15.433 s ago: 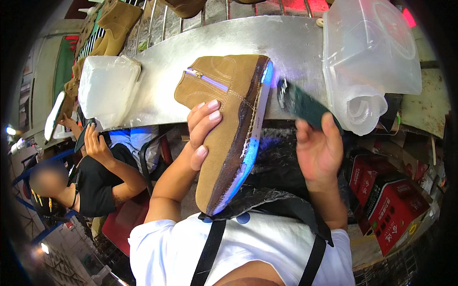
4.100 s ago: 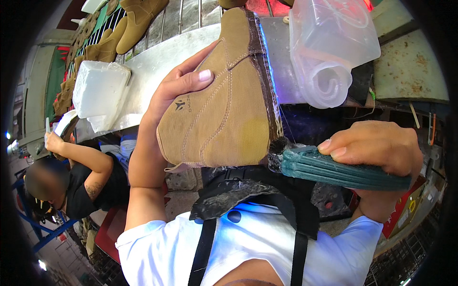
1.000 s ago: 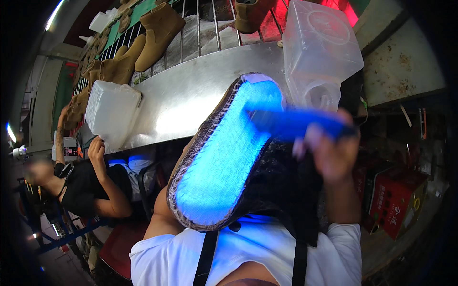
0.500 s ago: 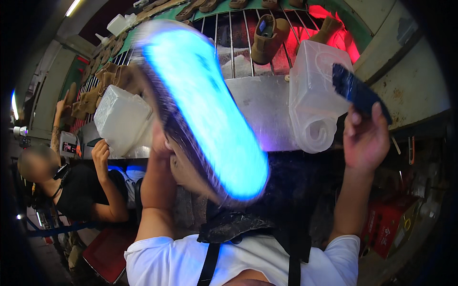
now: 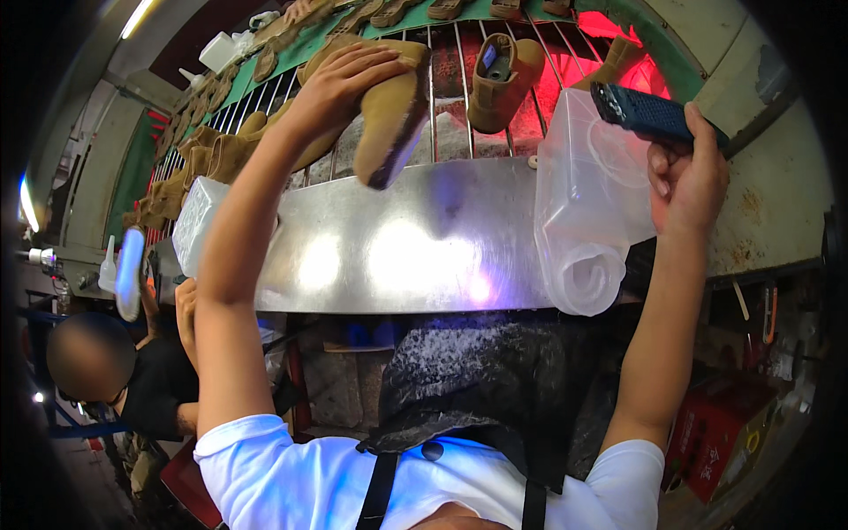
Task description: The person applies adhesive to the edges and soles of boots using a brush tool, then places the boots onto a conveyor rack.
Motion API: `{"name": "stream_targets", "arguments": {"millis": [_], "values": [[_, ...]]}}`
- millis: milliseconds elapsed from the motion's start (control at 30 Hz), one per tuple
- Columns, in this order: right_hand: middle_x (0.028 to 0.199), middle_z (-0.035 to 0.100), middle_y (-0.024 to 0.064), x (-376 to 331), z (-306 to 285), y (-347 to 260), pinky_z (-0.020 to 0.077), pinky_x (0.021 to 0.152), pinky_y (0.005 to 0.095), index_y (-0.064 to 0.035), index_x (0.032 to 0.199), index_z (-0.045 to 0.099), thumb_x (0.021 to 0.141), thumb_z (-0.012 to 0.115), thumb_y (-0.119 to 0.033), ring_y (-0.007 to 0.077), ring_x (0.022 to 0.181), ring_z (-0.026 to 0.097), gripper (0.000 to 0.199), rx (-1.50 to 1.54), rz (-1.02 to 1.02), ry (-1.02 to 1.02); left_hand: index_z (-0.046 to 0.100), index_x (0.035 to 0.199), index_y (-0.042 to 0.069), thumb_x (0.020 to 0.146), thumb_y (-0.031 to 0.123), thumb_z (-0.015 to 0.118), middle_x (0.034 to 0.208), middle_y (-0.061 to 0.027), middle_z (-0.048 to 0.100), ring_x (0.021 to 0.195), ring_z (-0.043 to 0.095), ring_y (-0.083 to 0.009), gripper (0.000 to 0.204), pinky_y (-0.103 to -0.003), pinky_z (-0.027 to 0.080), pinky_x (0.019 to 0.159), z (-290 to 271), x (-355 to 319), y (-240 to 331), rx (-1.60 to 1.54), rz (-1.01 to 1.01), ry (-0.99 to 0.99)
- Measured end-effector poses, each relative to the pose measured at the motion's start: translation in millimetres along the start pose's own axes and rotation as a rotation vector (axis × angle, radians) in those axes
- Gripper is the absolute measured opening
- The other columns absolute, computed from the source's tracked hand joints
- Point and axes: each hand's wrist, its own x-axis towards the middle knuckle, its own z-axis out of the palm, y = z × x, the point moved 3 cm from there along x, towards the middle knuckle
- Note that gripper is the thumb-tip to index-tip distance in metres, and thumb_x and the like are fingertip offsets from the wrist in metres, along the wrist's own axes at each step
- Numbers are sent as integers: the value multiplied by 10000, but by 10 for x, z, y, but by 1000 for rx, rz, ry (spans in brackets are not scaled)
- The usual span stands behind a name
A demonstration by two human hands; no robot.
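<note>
My left hand (image 5: 344, 84) reaches far over the metal rods and grips a tan boot (image 5: 389, 124) from above, fingers spread across its upper. The toe points toward me, over the edge of the metal plate. On the right, my right hand (image 5: 691, 181) is raised beside a translucent plastic jug (image 5: 574, 177). Its fingers close around a dark blue, flat oblong tool (image 5: 658, 115) with a textured face and a ragged dark tip. A second tan boot (image 5: 499, 88) stands on the rods between my hands.
A bare metal plate (image 5: 397, 238) edges the rack. More tan boots (image 5: 221, 150) line its left side; soles (image 5: 397, 11) lie on a green band behind. Another translucent container (image 5: 199, 221) sits beside my left arm. Leftward, a co-worker (image 5: 159, 380) is near a pale sole (image 5: 130, 274).
My left hand has carried the boot away from me to the rods, and its brightly lit sole no longer faces me. My right hand keeps the blue tool, now tilted flatter.
</note>
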Motion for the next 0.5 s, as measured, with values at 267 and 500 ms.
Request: {"name": "stream_targets", "arguments": {"millis": [267, 500], "values": [[656, 657, 149, -37, 26, -27, 295, 336, 236, -5, 786, 593, 942, 631, -317, 91, 404, 465, 351, -76, 30, 34, 593, 1317, 206, 875, 175, 580, 1358, -19, 603, 1299, 550, -231, 444, -401, 402, 1134, 1183, 486, -701, 278, 554, -307], [647, 651, 148, -29, 11, -19, 300, 339, 237, -9, 786, 592, 941, 629, -327, 96, 402, 455, 356, -86, 35, 24, 586, 1252, 207, 828, 206, 612, 1347, -45, 590, 1294, 535, -224, 424, -416, 397, 1126, 1784, 424, -835, 309, 554, -375]]}}
